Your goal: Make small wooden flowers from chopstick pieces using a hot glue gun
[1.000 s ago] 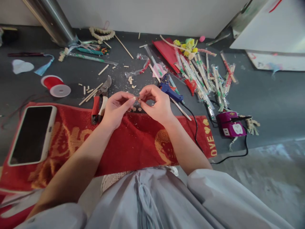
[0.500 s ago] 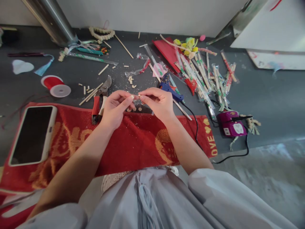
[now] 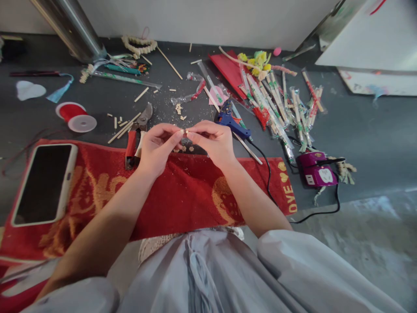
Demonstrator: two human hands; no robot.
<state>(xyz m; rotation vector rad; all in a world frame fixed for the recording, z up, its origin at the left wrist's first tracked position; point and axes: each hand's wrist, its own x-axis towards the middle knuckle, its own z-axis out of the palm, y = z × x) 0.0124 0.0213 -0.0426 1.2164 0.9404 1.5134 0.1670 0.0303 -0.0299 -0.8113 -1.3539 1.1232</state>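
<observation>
Above the far edge of a red towel (image 3: 182, 195), my left hand (image 3: 159, 150) pinches a tiny pale wooden piece between thumb and forefinger. My right hand (image 3: 213, 141) pinches another small pale piece, its fingertips almost meeting those of the left. Fingers hide most of both pieces. Pruning shears (image 3: 140, 130) with red and white handles lie just left of my left hand. Beyond my right hand rests a blue hot glue gun (image 3: 233, 121). Little cut wooden bits (image 3: 178, 108) are scattered on the dark table past my fingers.
A phone (image 3: 44, 184) lies on the towel's left end, with a red thread spool (image 3: 76, 117) behind it. Wrapped chopsticks (image 3: 267, 102) are heaped at right. A purple power socket (image 3: 317, 169) with black cords sits near the table's right front edge.
My right hand has shifted slightly left, bringing its fingertips closer to my left hand's. The left hand has hardly moved.
</observation>
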